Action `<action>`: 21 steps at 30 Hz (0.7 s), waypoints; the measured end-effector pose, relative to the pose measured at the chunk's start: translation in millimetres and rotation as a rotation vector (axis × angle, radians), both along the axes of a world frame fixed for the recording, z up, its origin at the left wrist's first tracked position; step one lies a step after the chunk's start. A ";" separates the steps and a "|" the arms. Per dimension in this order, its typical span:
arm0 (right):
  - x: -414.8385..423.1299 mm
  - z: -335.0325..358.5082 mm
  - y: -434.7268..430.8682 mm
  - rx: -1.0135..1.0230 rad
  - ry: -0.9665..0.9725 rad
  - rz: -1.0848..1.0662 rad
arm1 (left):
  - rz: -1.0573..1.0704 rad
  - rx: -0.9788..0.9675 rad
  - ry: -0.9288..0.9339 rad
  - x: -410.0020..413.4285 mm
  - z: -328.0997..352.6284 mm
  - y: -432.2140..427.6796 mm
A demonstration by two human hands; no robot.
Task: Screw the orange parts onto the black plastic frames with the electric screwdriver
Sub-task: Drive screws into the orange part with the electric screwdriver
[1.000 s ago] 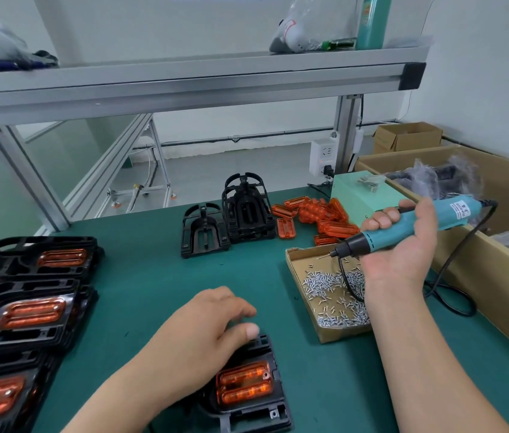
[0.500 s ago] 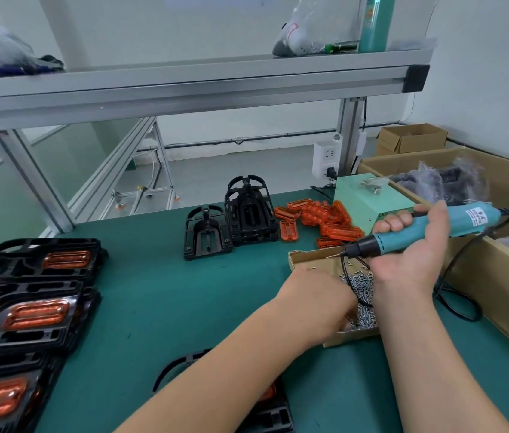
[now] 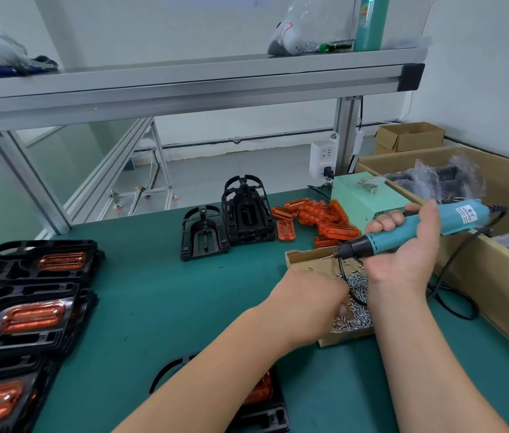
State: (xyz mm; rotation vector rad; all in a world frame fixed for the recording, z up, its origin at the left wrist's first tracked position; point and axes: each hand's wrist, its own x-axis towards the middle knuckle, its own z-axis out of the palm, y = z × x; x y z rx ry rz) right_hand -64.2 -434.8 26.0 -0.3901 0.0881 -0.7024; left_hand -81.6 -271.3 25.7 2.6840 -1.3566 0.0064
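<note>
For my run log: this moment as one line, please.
step: screw pickup | left hand: in screw box, grasp hidden | right hand: holds electric screwdriver above box | black frame: beneath left forearm

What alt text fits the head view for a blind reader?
The left hand reaches into a cardboard box of screws while the right hand grips a teal electric screwdriver above it; black frames with orange parts lie on the green table.

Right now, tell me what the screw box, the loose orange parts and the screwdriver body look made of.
Screw box: brown cardboard, matte, with raw cut edges.
Loose orange parts: translucent plastic, glossy, catching highlights along moulded ribs.
Electric screwdriver: body probably teal plastic, smooth satin, printed label; black collar at the nose, material unclear.
</note>
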 end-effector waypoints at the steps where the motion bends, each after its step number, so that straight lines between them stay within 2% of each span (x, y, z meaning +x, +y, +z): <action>1: 0.0 0.0 0.2 0.003 -0.001 0.001 | 0.017 -0.057 0.023 0.1 2.0 3.7; 3: 0.1 0.3 0.7 0.014 -0.003 0.004 | 0.086 -0.226 0.166 -2.3 8.1 16.6; 7: 0.0 1.8 5.8 0.011 0.005 0.020 | 0.258 -0.664 0.605 -8.3 18.3 59.4; 10: -1.1 2.4 19.0 -0.012 0.009 0.059 | 0.309 -1.062 1.061 -16.2 21.5 99.4; 13: -2.7 2.9 39.3 -0.065 0.006 0.134 | 0.334 -1.297 1.430 -24.1 17.4 132.2; 16: -6.8 3.4 61.8 -0.127 -0.007 0.221 | 0.379 -1.368 1.559 -31.0 8.4 148.6; 21: -19.1 9.5 87.3 -0.185 -0.046 0.317 | 0.373 -1.352 1.564 -43.8 -1.6 149.9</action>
